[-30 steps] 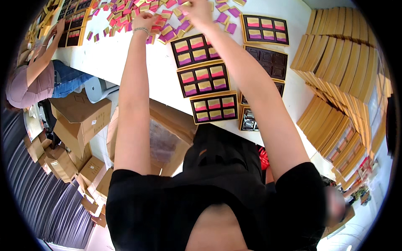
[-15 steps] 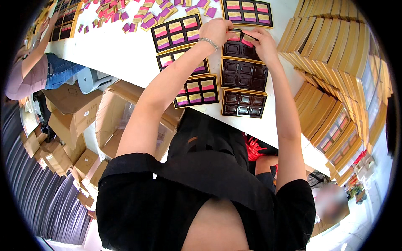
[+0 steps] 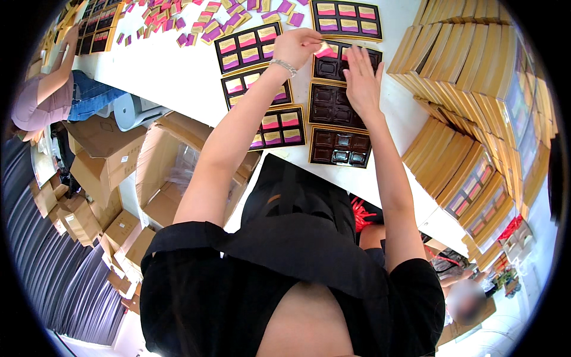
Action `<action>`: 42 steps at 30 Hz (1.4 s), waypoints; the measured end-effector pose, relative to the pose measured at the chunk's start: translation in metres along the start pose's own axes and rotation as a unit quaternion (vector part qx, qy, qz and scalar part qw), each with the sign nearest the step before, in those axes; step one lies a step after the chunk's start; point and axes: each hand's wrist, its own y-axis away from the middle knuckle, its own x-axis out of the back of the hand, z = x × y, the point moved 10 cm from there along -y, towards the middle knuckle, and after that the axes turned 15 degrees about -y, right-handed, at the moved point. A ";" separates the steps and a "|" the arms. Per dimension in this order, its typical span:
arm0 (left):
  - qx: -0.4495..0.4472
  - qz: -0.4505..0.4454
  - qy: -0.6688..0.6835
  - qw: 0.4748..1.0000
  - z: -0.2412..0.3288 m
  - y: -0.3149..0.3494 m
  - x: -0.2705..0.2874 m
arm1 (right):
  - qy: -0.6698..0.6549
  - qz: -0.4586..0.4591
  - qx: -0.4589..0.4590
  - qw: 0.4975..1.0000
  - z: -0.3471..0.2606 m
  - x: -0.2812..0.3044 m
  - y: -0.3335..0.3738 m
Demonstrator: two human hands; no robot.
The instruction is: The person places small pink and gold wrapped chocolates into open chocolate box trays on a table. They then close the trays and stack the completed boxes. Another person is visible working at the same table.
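On the white table (image 3: 178, 77), far tray row: left hand (image 3: 295, 46) pinching a pink-and-cream packet (image 3: 325, 50) over a dark tray (image 3: 342, 59) — right hand (image 3: 361, 80) flat, fingers spread, steadying that tray. Filled trays (image 3: 248, 49) beside. Risk — packet likely seating crooked if tray slides.

On the white worktop (image 3: 178, 71), three dark empty compartment trays (image 3: 339, 107) lie in a column, with filled gold-rimmed trays (image 3: 256, 89) just left of them. Stacked tan flat boxes (image 3: 470, 77) stand to the right. Loose wrapped sweets (image 3: 202, 27) lie behind. Brown cardboard cartons (image 3: 107, 160) sit left, below the worktop.
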 end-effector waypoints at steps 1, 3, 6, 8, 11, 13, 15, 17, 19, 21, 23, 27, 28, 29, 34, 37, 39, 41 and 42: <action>-0.037 -0.001 0.019 0.999 0.010 -0.002 -0.010 | -0.072 0.042 -0.040 0.996 0.006 0.012 0.001; -0.112 -0.001 0.017 0.994 0.046 -0.007 -0.028 | -0.211 0.128 -0.118 0.962 0.021 0.033 0.007; -0.213 0.018 -0.067 0.975 0.092 -0.013 -0.062 | -0.215 0.206 -0.191 0.935 0.034 0.042 0.030; -0.264 0.035 -0.161 0.950 0.108 -0.015 -0.075 | -0.166 0.178 -0.172 0.955 0.029 0.040 0.034; -0.320 0.133 -0.203 0.916 0.119 0.004 -0.061 | -0.120 0.118 -0.102 0.980 0.025 0.022 0.031; -0.313 0.115 -0.308 0.891 0.110 0.028 -0.059 | -0.052 0.051 -0.092 0.993 0.030 0.008 0.028; -0.317 0.067 -0.389 0.863 0.093 0.046 -0.070 | -0.010 0.011 -0.089 0.996 0.037 -0.004 0.025; -0.310 0.026 -0.402 0.861 0.079 0.050 -0.069 | 0.005 -0.005 -0.088 0.996 0.036 -0.006 0.024; -0.315 0.004 -0.411 0.855 0.077 0.054 -0.068 | 0.017 -0.009 -0.084 0.996 0.032 -0.007 0.023; -0.312 -0.009 -0.417 0.854 0.072 0.054 -0.073 | 0.016 -0.019 -0.096 0.995 0.034 -0.006 0.022; -0.302 -0.010 -0.420 0.856 0.076 0.054 -0.071 | 0.012 -0.012 -0.096 0.995 0.036 -0.002 0.016; -0.321 0.009 -0.436 0.841 0.074 0.055 -0.066 | 0.045 0.007 -0.061 0.997 0.034 -0.001 0.015; -0.312 0.004 -0.409 0.858 0.073 0.054 -0.066 | 0.042 -0.012 -0.046 0.998 0.029 -0.003 0.014; -0.307 0.000 -0.404 0.861 0.070 0.053 -0.066 | 0.038 -0.030 -0.031 0.998 0.023 -0.006 0.012; -0.284 -0.029 -0.370 0.884 0.054 0.050 -0.054 | 0.044 -0.068 -0.020 0.996 0.016 -0.017 0.010; -0.289 -0.034 -0.375 0.880 0.051 0.047 -0.039 | 0.041 -0.042 -0.018 0.998 0.011 -0.010 0.004; -0.274 0.052 -0.361 0.890 0.054 0.027 0.005 | 0.012 0.049 0.029 0.998 -0.008 0.011 -0.019; -0.114 0.167 -0.373 0.906 0.001 -0.020 0.073 | -0.038 0.051 0.076 0.995 -0.036 0.011 -0.061; 0.002 0.119 -0.374 0.920 -0.026 -0.036 0.090 | -0.062 0.051 0.095 0.992 -0.046 0.006 -0.081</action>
